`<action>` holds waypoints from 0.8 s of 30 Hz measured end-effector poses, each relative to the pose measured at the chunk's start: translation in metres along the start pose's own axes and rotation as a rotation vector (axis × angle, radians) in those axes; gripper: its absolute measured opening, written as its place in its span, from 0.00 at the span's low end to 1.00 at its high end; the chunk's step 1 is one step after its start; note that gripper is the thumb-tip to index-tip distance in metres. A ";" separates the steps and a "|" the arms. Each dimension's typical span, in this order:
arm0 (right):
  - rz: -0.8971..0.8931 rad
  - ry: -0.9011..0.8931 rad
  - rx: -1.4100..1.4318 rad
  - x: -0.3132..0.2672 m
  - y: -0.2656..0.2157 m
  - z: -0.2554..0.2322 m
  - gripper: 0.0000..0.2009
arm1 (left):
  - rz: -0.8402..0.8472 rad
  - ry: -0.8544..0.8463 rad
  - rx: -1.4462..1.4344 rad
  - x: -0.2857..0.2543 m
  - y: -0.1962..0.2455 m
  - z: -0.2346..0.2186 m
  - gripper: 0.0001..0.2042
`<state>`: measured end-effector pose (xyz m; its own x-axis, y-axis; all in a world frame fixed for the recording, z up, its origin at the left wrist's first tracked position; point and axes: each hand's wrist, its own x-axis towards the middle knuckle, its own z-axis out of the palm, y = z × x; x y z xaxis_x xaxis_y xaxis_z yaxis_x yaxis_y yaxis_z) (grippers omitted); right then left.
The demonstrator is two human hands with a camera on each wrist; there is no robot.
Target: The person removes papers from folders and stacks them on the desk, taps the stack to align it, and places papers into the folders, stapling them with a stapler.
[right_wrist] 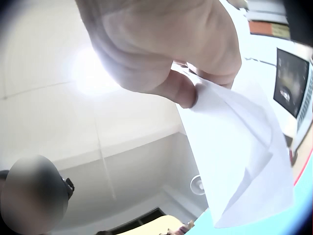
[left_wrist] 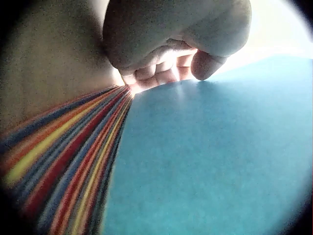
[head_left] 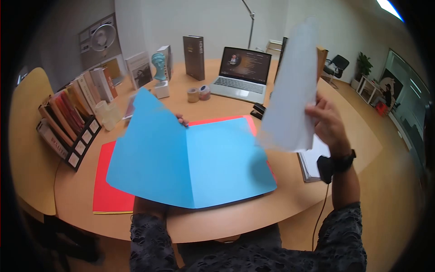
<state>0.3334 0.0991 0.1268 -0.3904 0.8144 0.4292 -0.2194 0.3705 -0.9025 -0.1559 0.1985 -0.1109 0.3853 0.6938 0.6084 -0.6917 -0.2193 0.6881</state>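
A blue folder (head_left: 231, 158) stands open in front of me, its left cover raised at a slant. My left hand (head_left: 182, 120) is mostly hidden behind that cover, and its fingertips show over the far edge near the fold. In the left wrist view its fingers curl at the edge of the blue folder (left_wrist: 210, 147), the thumb (left_wrist: 208, 66) by the rim. My right hand (head_left: 331, 120) pinches white paper (head_left: 290, 90) upright above the folder's right side. In the right wrist view the thumb (right_wrist: 183, 90) presses on the paper (right_wrist: 234, 142), which looks bent in places.
Red folders (head_left: 104, 177) lie beneath at the left. A stack of white sheets (head_left: 315, 158) sits at the right, with a black stapler (head_left: 258, 111) farther back. Beyond are a laptop (head_left: 242, 75), tape rolls (head_left: 193, 94), a bust (head_left: 159, 68) and a file rack (head_left: 81, 143).
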 end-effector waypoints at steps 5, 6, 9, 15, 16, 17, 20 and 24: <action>0.473 -0.019 0.053 -0.001 0.097 0.039 0.24 | 0.047 0.025 0.035 0.029 0.003 -0.001 0.10; 0.512 -0.094 0.108 -0.004 0.110 0.047 0.22 | 0.052 0.031 0.038 0.022 0.004 -0.003 0.10; 0.628 -0.101 -0.078 -0.013 0.134 0.051 0.20 | 0.061 0.054 0.035 -0.003 0.007 -0.004 0.10; 0.687 -0.143 -0.283 -0.010 0.144 0.040 0.14 | 0.056 0.080 0.022 0.016 0.006 -0.011 0.10; 0.721 -0.102 -0.312 -0.009 0.135 0.046 0.11 | 0.059 0.078 0.022 0.028 0.007 -0.009 0.10; 0.754 -0.061 -0.341 -0.008 0.130 0.051 0.09 | 0.063 0.076 0.023 0.041 0.006 -0.012 0.10; 0.728 -0.030 -0.324 -0.006 0.129 0.054 0.09 | 0.069 0.066 0.019 0.025 0.000 -0.006 0.10; 0.715 -0.062 -0.348 -0.008 0.136 0.045 0.09 | 0.074 0.053 0.014 0.058 -0.007 -0.009 0.10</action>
<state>0.2662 0.1230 0.0026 -0.3821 0.8851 -0.2659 0.3906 -0.1061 -0.9144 -0.1347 0.2466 -0.0837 0.3005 0.7103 0.6365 -0.7081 -0.2809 0.6479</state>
